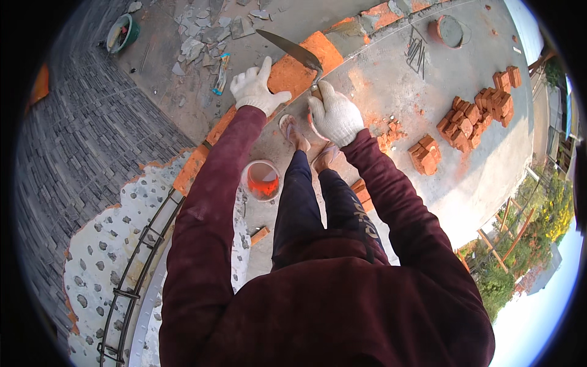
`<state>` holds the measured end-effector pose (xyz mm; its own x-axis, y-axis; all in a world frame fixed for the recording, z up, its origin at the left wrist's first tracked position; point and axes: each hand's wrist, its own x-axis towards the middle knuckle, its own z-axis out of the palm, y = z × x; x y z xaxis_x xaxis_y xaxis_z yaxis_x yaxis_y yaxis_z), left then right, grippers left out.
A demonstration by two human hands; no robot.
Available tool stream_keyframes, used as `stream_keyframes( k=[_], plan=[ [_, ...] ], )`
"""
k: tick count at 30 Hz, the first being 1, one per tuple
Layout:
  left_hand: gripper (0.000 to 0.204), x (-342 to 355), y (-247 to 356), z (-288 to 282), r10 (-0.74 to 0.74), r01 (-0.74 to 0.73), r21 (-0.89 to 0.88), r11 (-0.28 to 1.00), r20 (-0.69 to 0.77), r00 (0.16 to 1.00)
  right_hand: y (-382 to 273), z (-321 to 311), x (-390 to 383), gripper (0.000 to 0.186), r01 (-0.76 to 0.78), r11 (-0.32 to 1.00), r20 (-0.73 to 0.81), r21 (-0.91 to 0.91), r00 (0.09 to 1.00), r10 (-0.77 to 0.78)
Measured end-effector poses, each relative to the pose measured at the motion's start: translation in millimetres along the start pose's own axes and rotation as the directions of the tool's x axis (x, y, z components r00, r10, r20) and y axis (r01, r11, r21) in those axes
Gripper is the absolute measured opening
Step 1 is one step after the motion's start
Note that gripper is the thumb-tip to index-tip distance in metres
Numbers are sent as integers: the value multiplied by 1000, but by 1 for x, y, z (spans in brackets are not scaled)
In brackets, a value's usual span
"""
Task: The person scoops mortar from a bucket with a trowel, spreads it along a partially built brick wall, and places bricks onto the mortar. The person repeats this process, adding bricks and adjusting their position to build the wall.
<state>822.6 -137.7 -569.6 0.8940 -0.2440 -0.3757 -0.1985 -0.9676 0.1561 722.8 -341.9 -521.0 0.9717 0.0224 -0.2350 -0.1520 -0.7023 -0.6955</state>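
My left hand [255,92] in a white glove has its fingers spread, at the near-left edge of an orange brick [327,50] in a low row of bricks. My right hand [336,113], also gloved, is closed on the wooden handle of a trowel [287,46], whose dark blade points up and left across that brick. Between my left arm and my legs a bucket [262,180] holds water, with reddish shapes in it. My sandalled feet stand just below the brick row.
Stacks of bricks [465,122] lie to the right, with a bucket of grey mortar [446,32] and metal rods [416,52] above. Broken tile pieces [195,43] and a green tub [122,33] are at the upper left. A rebar cage [127,293] runs along the lower left.
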Motion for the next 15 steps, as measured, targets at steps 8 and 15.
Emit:
stream_keyframes(
  k=[8, 15],
  plan=[
    [81, 11, 6, 12, 255, -259, -35, 965, -84, 963, 24, -10, 19, 40, -74, 996, 56, -40, 996, 76],
    [66, -8, -23, -7, -57, -38, -456, 889, -193, 980, -19, -58, 7, 40, -88, 861, -135, 501, 975, 178]
  ],
)
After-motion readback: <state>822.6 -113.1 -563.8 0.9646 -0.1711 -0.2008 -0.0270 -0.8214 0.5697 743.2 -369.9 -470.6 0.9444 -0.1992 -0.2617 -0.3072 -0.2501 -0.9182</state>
